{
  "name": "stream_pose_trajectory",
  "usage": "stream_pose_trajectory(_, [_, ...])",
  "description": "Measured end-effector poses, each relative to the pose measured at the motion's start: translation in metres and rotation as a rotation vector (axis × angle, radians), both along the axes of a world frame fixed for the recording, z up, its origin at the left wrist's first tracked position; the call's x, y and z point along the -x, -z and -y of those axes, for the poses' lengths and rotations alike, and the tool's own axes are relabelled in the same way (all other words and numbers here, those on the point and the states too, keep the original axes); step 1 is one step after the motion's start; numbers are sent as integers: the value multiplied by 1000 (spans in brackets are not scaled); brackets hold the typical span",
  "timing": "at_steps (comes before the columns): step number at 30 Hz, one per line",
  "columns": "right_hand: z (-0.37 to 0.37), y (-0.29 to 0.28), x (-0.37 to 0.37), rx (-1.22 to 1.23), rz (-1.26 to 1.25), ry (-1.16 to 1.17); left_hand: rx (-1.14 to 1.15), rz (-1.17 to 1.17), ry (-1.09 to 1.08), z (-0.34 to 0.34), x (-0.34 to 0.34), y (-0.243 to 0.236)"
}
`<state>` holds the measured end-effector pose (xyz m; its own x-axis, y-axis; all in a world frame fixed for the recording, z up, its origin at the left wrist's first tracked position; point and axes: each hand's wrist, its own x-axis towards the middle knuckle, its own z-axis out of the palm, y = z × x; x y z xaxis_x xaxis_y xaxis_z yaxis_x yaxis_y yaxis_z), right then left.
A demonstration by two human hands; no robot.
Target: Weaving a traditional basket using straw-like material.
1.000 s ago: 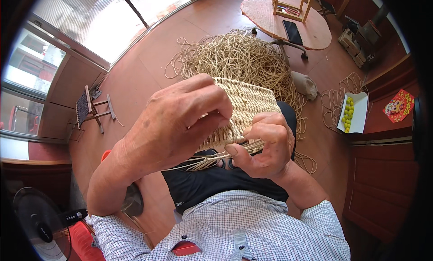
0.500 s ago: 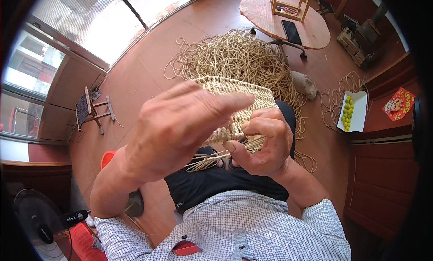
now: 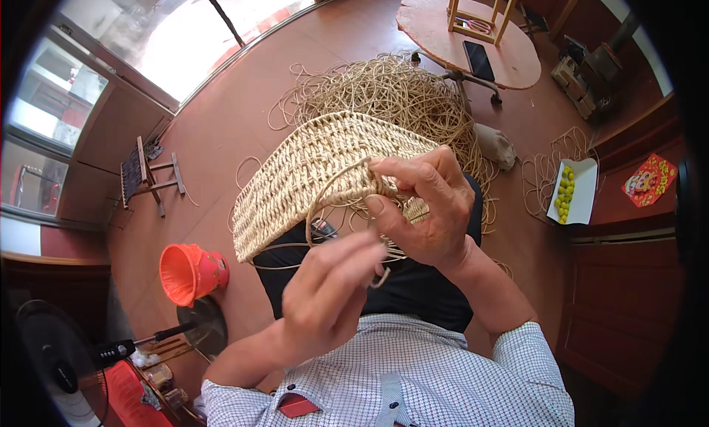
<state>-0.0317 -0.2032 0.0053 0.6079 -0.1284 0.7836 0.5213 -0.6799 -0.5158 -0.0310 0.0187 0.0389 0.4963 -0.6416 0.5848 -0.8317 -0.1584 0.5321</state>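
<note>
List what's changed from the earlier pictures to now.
The left hand has moved down toward the lap, uncovering more of the woven piece; it is blurred, so its grip is unclear. A cord loop now shows by the piece's near edge, and the red bucket is no longer hidden by the forearm. The right hand stays at the piece; the cord pile is unchanged.

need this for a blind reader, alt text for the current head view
A person's right hand grips the edge of a tan woven piece above their lap, with the blurred left hand to the lower left, near a loose cord end. Beyond, a tangled heap of cord lies by a table, and a red bucket stands at left.
</note>
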Motion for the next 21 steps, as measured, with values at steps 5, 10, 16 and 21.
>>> stream_pose_trajectory(5, [-5,-7,2,-40,-47,73,202,-776,-128,27,13,29])
stream_pose_trajectory(10, [-4,-7,1,-31,-65,67,667,-1220,-164,61,-9,39])
stream_pose_trajectory(16, [-1,-6,4,-12,-63,74,985,-1356,69,74,-20,51])
stream_pose_trajectory(21, [4,-6,6,31,-79,39,1035,-1414,125,72,-22,50])
